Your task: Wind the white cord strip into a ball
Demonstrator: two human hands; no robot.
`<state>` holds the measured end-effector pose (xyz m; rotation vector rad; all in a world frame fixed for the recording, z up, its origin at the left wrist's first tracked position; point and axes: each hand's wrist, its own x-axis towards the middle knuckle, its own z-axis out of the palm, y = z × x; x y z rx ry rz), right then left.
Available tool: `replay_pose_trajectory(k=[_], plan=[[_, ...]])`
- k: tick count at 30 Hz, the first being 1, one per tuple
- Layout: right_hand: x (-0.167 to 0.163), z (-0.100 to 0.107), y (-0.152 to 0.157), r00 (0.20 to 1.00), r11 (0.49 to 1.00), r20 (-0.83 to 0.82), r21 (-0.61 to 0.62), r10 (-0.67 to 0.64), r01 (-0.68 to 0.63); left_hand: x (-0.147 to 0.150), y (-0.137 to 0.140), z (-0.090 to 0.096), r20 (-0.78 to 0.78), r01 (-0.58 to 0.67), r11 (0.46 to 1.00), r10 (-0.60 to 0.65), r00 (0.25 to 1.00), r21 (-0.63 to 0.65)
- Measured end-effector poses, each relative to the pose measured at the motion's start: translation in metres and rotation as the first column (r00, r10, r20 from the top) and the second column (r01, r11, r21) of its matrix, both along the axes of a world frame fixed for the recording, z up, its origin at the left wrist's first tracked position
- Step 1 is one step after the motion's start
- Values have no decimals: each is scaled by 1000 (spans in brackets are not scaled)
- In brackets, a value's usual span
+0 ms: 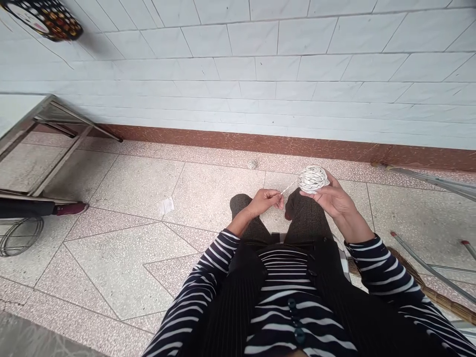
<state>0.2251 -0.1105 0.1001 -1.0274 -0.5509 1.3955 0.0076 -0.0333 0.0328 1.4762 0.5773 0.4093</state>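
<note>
My right hand (333,201) grips a ball of white cord (313,179) flecked with dark marks, fingers curled around its right side and underside. From the ball a short twisted strand (289,188) runs left and down to my left hand (265,202). The left fingertips are pinched together on that strand. Both hands are held above my knees, the left one lower and apart from the ball. On the floor near the wall lies a small round ball (252,164), also pale with dark flecks.
A metal-framed table (63,111) stands at left, with another person's shoe (72,208) and a wire coil (22,237) beneath it. A white paper scrap (166,206) lies on the floor. Metal legs (427,258) are at right. The tiled wall (253,69) rises ahead.
</note>
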Motion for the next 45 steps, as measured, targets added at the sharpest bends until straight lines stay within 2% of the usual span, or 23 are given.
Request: replay_pose_trajectory(k=[3,6,9,12,16,19,21,25,29,36,41,45], plan=[[2,4,1,999,998,19,23,50,-51,-2,0,-3,-17,18,1000,-18,1000,-9],[-1,9,1,992,995,82,31,93,-96,0,5,-10,-43,-54,998,56,998,45],[-10,12,0,983,988,105,-8,151,-151,9,7,-12,85,-151,986,144,986,71],[-22,9,-4,980,979,58,-87,191,-186,20,2,-5,204,-204,974,180,962,100],[-29,3,-11,982,971,-22,-146,190,-191,25,-13,4,185,-301,917,258,948,261],[-26,2,-15,983,965,-71,-188,170,-181,23,-22,0,113,-334,868,314,942,367],[-24,3,-17,986,967,-77,-199,145,-157,23,-26,-7,53,-322,857,329,943,402],[-17,8,-22,996,982,-83,-181,32,-47,27,-33,-22,-5,-247,889,270,963,385],[-5,17,-26,995,983,-35,-164,-94,87,28,-39,-29,-30,-212,903,240,970,374],[15,47,-32,976,982,105,-5,-189,190,14,-45,-39,-52,-182,927,210,976,329],[18,69,-32,969,977,129,57,-209,203,5,-36,-39,-50,-209,926,236,970,315],[20,92,-33,944,948,137,153,-300,279,-5,-26,-32,-68,-201,919,237,969,339]])
